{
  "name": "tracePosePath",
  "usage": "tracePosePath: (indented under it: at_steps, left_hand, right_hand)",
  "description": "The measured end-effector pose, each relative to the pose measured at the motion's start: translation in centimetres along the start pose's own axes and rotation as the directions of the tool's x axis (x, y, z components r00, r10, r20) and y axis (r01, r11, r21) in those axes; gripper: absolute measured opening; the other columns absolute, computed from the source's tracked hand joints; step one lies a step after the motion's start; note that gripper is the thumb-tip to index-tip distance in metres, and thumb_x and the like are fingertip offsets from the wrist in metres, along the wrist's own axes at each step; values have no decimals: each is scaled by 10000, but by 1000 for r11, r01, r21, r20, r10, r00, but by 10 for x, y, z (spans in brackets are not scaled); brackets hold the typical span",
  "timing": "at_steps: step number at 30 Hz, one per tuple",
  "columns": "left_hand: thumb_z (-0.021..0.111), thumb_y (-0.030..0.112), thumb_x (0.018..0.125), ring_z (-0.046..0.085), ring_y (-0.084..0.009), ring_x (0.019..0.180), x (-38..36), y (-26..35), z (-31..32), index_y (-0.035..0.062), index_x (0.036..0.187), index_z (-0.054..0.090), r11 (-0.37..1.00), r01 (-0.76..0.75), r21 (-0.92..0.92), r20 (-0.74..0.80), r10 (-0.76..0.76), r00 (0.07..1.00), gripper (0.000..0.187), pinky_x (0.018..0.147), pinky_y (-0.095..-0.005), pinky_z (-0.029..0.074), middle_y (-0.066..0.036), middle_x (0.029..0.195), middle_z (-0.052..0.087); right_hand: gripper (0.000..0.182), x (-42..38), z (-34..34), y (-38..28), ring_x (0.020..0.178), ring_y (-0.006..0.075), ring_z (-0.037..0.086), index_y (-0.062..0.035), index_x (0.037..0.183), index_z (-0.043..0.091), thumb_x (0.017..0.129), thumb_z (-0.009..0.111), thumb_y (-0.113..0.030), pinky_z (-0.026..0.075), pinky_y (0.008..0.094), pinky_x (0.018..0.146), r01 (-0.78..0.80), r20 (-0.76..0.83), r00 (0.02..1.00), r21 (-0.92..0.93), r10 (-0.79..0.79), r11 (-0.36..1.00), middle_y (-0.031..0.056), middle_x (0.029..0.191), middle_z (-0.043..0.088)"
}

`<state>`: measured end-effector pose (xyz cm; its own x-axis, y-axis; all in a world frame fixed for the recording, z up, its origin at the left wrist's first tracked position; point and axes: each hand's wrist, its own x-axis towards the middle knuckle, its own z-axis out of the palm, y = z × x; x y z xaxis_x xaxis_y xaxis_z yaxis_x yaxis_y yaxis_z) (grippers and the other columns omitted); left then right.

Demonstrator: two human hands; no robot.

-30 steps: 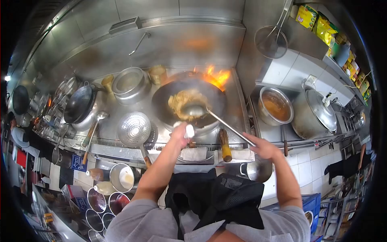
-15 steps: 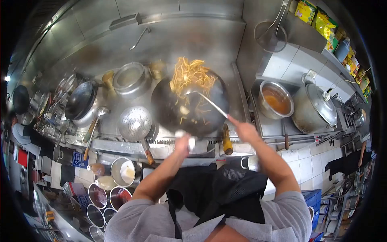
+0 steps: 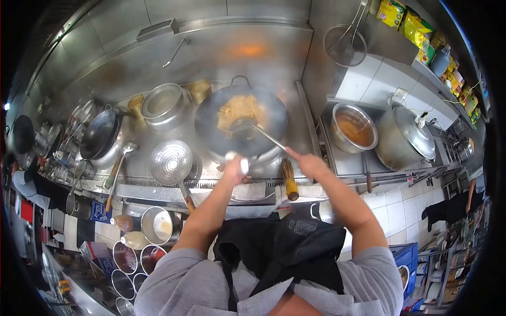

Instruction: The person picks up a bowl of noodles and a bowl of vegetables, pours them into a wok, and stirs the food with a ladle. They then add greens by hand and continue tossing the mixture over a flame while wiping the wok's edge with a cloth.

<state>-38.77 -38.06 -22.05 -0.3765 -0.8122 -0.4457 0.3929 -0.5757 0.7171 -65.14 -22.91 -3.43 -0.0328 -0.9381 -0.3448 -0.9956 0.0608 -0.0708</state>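
Observation:
Noodles lie in the middle of a large black wok, with steam over them. My right hand is closed around the handle of a metal ladle, whose bowl rests among the noodles. At the wok's near edge, my left hand is closed on a white cloth; the wok's near handle is hidden there. Left of the wok lies a perforated skimmer. A brush with a yellow handle lies near my right hand.
To the right stand a bowl of orange-brown liquid and a big lidded pot. Farther left are a lidded metal pot and black woks. Several containers stand below left. Other people show at both sides.
The noodles, tossed up at the wok's far side before, now lie in its middle. The wok has come down level, its far handle now visible, and the ladle bowl is among the noodles.

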Motion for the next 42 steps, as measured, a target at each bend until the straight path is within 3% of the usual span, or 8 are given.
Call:
tracePosePath:
  at_steps: [11,21,25,28,34,37,39,42]
  left_hand:
    - [522,278,997,657,-188,814,-49,103,65,120,1057,569,990,121,73,-138,-110,984,176,638,-339,562,-44,901,647]
    - [636,348,927,621,-212,692,-25,10,14,24,969,644,983,-179,-32,-127,174,977,326,544,-378,485,-97,903,641]
    - [485,527,1003,634,-239,942,-22,86,51,88,1227,574,865,71,497,-313,102,944,501,802,-440,513,-91,1108,644]
    - [498,552,992,596,-213,967,-6,40,-12,12,1349,492,660,-398,638,-75,567,820,647,834,-349,488,-100,1172,613]
    - [504,464,1015,581,-172,986,-184,8,-98,-52,1260,536,843,-129,522,-158,244,957,572,874,-337,470,-89,1092,628]
    - [515,413,1014,539,-155,811,-267,-11,-143,36,1068,622,526,31,850,-165,210,964,396,767,-339,478,-34,868,608]
    - [550,378,1006,561,-158,833,-300,-55,-199,31,1109,607,523,-43,851,-53,167,985,366,769,-339,480,-35,907,628]
    - [555,375,1004,564,-159,835,-353,-64,-180,31,1114,605,556,82,827,-170,109,979,364,770,-339,481,-36,912,631]
  right_hand:
    - [755,-40,-79,52,1151,385,606,-384,1567,164,957,544,-154,481,448,1002,254,118,956,130,-269,959,227,1261,618]
    - [799,-46,-17,23,890,407,683,-401,1563,153,911,492,-88,531,514,813,-27,-68,997,108,35,994,233,985,693]
    - [789,-78,-24,40,937,439,655,-410,1556,179,909,526,-123,507,517,857,-2,-39,999,77,5,997,292,979,665]
    - [835,-32,-8,52,946,411,671,-440,1556,139,901,523,-92,522,506,838,-74,-8,997,-40,73,996,278,974,676]
    - [901,90,-7,81,1041,406,660,-459,1556,67,884,512,-56,531,483,892,-90,-125,987,80,99,993,275,1226,616]
    - [904,117,4,68,1054,429,650,-399,1572,45,878,507,-50,517,485,924,20,-328,940,328,94,945,286,1209,626]
    - [905,115,5,12,1028,437,655,-337,1584,31,872,502,-37,512,492,920,-246,-135,937,393,321,886,299,1143,648]
    - [852,139,74,-14,771,342,689,-224,1595,77,892,524,-47,561,438,689,-34,-140,979,603,147,797,282,993,682]
